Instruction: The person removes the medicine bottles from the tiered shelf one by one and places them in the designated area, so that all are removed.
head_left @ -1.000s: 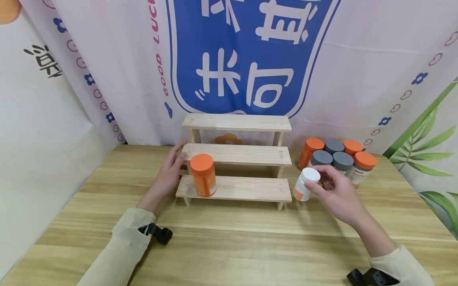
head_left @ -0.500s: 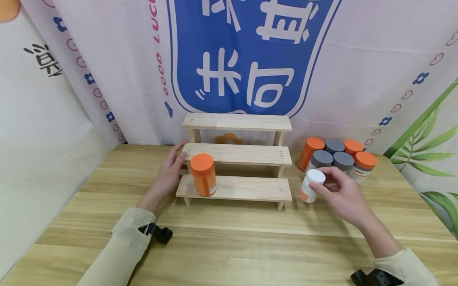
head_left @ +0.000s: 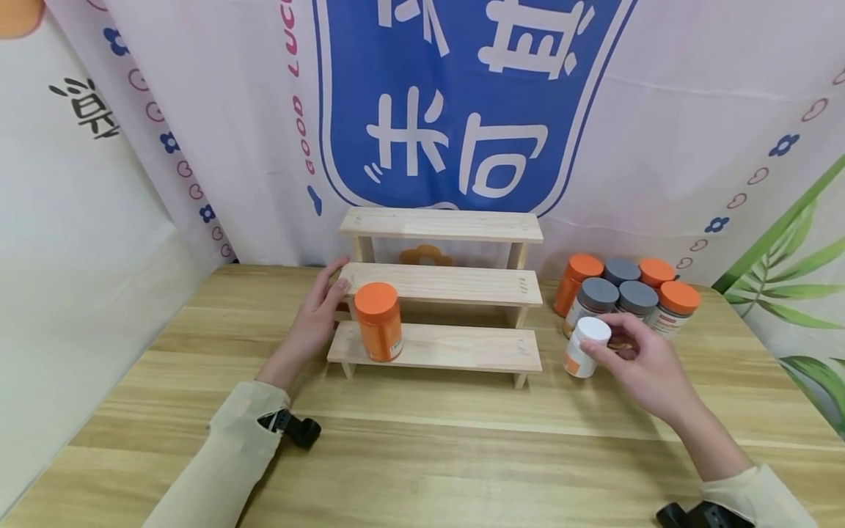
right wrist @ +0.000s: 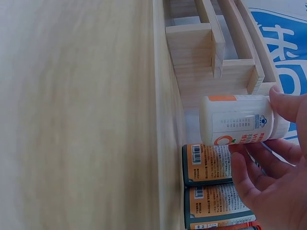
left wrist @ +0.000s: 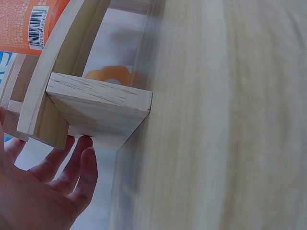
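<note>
A three-tier wooden stand (head_left: 455, 348) stands at the back of the table. My left hand (head_left: 317, 312) holds the left end of its middle board between thumb and fingers; the other fingers (left wrist: 86, 175) curve loosely beside a leg. On the lowest board, near its left end, an orange jar (head_left: 379, 326) with an orange lid stands upright. To the right of the stand, my right hand (head_left: 643, 359) pinches a small white pill bottle (head_left: 584, 348) by its cap. Its label (right wrist: 240, 122) bears orange print and a fruit picture. The bottle overlaps the grouped jars in the head view.
Several jars with grey lids (head_left: 598, 293) and orange lids (head_left: 680, 297) stand close together at the back right of the wooden table (head_left: 422, 455). Behind the stand hangs a printed curtain (head_left: 634, 147) with a blue panel.
My right hand has drawn the white pill bottle to the right and slightly nearer, away from the stand's end. The left hand keeps its place on the stand. The head view has shifted a little.
</note>
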A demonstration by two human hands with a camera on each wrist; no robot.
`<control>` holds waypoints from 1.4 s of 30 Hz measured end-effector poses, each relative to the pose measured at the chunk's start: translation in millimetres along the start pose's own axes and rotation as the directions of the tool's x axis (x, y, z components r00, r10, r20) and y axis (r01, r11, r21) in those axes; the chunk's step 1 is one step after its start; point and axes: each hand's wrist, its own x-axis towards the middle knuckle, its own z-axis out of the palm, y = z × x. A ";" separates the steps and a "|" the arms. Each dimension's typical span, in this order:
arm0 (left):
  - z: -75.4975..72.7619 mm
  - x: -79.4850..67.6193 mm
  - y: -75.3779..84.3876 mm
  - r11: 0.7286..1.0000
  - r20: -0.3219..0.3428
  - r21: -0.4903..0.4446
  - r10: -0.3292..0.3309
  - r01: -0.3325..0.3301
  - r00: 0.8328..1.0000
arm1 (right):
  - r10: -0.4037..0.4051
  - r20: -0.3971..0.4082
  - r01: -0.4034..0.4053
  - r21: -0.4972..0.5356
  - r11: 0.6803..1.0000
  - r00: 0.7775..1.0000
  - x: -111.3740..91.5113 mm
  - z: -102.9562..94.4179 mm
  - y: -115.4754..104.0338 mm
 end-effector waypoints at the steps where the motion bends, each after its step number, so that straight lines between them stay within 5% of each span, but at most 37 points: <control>1: -0.2 0.1 0.0 1.000 0.000 0.000 0.002 -0.002 1.000 | 0.001 -0.002 -0.001 -0.001 1.000 1.000 0.3 -0.2 0.4; 42: 0.8 -0.4 2.1 1.000 -0.003 0.014 0.003 -0.003 1.000 | 0.117 0.060 -0.113 -0.058 0.992 0.991 8.7 -8.2 20.9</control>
